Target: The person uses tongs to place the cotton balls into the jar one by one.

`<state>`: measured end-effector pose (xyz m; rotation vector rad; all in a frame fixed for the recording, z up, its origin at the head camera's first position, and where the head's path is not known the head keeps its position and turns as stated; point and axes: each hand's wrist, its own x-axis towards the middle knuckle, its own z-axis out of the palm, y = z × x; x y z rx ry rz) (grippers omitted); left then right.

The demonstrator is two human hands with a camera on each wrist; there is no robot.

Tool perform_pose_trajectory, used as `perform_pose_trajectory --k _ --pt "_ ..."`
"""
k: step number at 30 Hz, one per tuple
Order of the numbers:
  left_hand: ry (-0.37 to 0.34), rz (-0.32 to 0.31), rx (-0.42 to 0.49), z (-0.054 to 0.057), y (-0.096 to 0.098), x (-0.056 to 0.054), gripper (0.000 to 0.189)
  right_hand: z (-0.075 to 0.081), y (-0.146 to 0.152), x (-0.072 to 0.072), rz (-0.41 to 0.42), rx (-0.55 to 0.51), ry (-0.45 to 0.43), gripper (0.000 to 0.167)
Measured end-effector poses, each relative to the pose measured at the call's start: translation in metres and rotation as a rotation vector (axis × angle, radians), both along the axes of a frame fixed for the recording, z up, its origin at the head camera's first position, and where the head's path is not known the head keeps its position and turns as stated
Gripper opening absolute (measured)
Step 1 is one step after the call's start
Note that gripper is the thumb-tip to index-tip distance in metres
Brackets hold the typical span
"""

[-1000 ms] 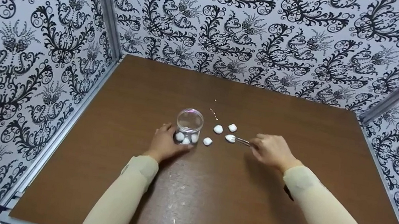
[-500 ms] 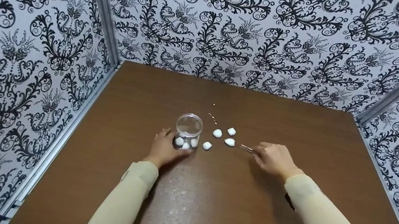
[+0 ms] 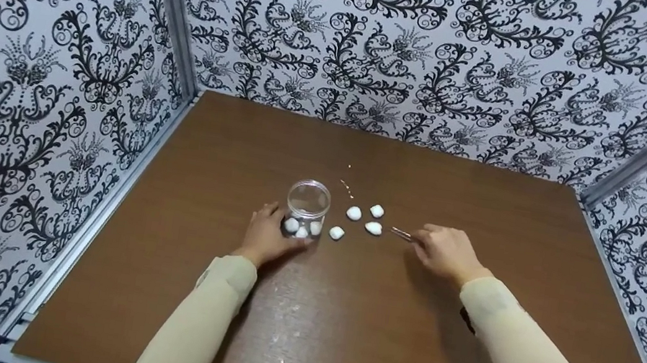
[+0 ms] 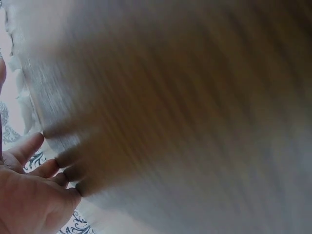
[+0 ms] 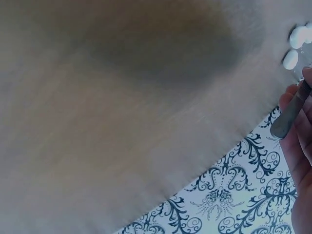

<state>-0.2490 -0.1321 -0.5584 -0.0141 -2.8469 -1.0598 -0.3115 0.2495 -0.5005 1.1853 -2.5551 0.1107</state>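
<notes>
In the head view, my left hand holds a clear jar from its left and front, thumb across the near side. Three cotton balls show low inside the jar. Several more lie on the table to its right; the rightmost cotton ball is nearest my right hand. That hand pinches metal tweezers, tips pointing left, a short gap from this ball. The tweezers' rounded rear end shows in the right wrist view. Only my left fingers show in the left wrist view, with the jar hidden.
White crumbs lie in a short line behind the cotton balls. The brown table is bordered by patterned panels at the back and both sides, with metal posts at the corners.
One second ago the tweezers' tips were on the rightmost cotton ball; they have since drawn back right, leaving the ball on the table. My left hand keeps its place at the jar.
</notes>
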Motion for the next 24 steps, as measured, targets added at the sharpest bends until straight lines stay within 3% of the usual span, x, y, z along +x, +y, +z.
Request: perform_pose_trajectory --k 12,24 --pt "-0.004 0.005 -0.034 0.004 0.000 -0.001 0.090 0.005 -0.015 -0.012 0.024 0.060 -0.010 0.007" --pt "-0.010 0.015 -0.036 0.001 0.000 -0.001 0.092 -0.002 -0.023 -0.015 0.012 0.084 -0.107 0.008"
